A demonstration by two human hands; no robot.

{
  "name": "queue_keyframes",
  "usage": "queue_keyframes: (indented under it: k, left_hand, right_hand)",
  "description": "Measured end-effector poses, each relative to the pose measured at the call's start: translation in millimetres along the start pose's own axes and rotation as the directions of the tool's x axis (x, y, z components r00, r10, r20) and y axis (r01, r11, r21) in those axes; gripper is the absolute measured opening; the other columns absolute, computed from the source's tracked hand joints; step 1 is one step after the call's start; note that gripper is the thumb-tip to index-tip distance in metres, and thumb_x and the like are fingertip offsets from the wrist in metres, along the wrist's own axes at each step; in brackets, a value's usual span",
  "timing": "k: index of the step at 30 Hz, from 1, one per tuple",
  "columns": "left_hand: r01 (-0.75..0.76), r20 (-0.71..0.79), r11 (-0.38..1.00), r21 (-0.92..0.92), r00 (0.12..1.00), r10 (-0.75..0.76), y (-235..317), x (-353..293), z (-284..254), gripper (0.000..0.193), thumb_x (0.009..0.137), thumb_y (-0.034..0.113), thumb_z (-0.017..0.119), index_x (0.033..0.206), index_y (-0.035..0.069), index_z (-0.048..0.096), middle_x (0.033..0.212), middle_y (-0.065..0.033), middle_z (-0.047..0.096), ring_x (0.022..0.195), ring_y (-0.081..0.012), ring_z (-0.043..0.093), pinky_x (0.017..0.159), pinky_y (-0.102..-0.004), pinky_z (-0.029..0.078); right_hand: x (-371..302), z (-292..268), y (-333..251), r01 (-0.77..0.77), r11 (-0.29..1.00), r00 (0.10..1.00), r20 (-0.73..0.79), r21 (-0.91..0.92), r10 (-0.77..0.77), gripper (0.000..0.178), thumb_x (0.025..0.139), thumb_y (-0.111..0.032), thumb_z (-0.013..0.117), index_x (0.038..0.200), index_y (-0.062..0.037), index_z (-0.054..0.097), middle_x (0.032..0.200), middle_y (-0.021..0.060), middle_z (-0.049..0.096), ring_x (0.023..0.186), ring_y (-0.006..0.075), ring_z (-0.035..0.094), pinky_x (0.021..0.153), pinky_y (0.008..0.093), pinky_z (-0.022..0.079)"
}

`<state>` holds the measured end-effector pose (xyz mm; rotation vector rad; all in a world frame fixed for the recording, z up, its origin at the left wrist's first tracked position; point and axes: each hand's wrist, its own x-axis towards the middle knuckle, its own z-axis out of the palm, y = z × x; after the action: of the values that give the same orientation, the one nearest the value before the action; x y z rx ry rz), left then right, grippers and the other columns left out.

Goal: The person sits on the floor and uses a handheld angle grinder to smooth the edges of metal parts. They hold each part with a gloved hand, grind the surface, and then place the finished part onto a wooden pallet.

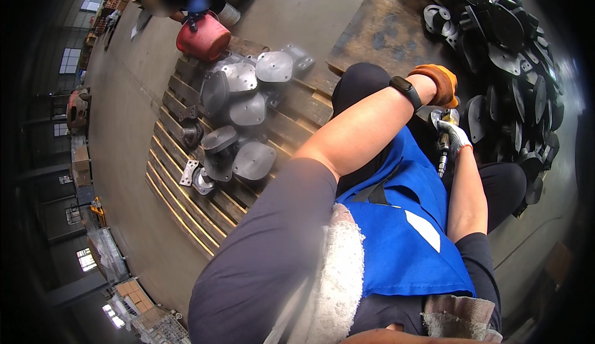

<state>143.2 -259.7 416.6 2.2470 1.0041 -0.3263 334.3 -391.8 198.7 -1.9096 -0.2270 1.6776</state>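
My left hand [439, 85], in an orange glove, curls closed above the tool. Its fingertips are mostly hidden, and what they grip cannot be made out. In a white glove, my right hand [457, 137] wraps round a small air tool [443, 148] with a metal hose fitting pointing back toward me. A yellow part [453, 116] shows at the tool's front, close under the left hand. Beside it a shiny grey metal part [436, 118] is partly visible. Grey metal plate castings [477, 118] lie just right of both hands.
Many dark metal castings [505, 59] are heaped at the right, by a wooden board [387, 31]. On a slatted pallet [186, 192] to the left stand stacked flanged castings [248, 108]. Beyond it, another person's gloved hand [198, 3] holds a red bucket [203, 37].
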Motion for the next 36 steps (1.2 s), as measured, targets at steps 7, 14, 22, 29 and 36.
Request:
queue_keyframes:
  k: [7,14,22,29,36]
  left_hand:
    - [-0.013,-0.019,1.000,0.001,1.000,0.013,-2.9,3.5,2.1,0.044,0.084,0.039,0.072,0.120,0.014,0.075,0.119,-0.0136,0.073,0.111,-0.0317,0.069,0.095,-0.0421,0.055]
    - [-0.010,-0.022,1.000,0.004,1.000,0.010,-1.6,2.7,-2.5,0.043,0.084,0.040,0.073,0.117,0.013,0.076,0.116,-0.0147,0.074,0.109,-0.0328,0.070,0.094,-0.0427,0.055]
    - [-0.083,-0.079,0.996,0.017,0.993,0.084,-11.0,20.4,10.0,0.046,0.081,0.046,0.069,0.111,0.012,0.078,0.115,-0.0172,0.074,0.110,-0.0343,0.070,0.092,-0.0451,0.057]
    - [-0.065,-0.213,0.995,0.079,0.974,0.080,-27.4,46.6,22.4,0.038,0.079,0.047,0.070,0.101,0.018,0.080,0.110,-0.0128,0.075,0.102,-0.0303,0.072,0.087,-0.0426,0.058]
    - [0.181,-0.275,0.970,-0.160,0.936,-0.220,-23.7,12.5,-28.7,0.046,0.086,0.044,0.069,0.120,0.013,0.074,0.125,-0.0140,0.071,0.119,-0.0316,0.065,0.101,-0.0416,0.051]
  right_hand:
    - [0.3,6.6,2.5,-0.012,0.999,0.998,-0.059,0.031,0.014,0.028,0.086,-0.030,0.077,0.102,-0.0122,0.062,0.073,0.0040,0.060,0.054,0.0225,0.058,0.051,0.0376,0.052]
    - [-6.2,1.1,-4.6,-0.038,0.995,0.998,0.060,0.087,0.033,0.037,0.084,-0.031,0.080,0.108,-0.0083,0.063,0.078,0.0070,0.063,0.057,0.0238,0.060,0.054,0.0426,0.054]
    - [-29.7,1.5,-7.2,0.053,0.965,0.940,0.313,0.257,-0.135,0.020,0.088,-0.025,0.071,0.102,-0.0111,0.066,0.073,0.0095,0.067,0.057,0.0305,0.065,0.054,0.0492,0.059]
    - [-37.6,10.9,-18.8,0.122,0.942,0.918,0.326,0.311,-0.227,0.022,0.087,-0.020,0.071,0.104,-0.0071,0.067,0.078,0.0094,0.069,0.063,0.0272,0.067,0.057,0.0392,0.059]
    - [-163.5,-3.1,-117.7,0.491,0.808,0.798,0.204,0.325,-0.567,0.021,0.090,-0.020,0.072,0.093,-0.0012,0.064,0.082,0.0101,0.067,0.069,0.0193,0.065,0.069,0.0302,0.052]
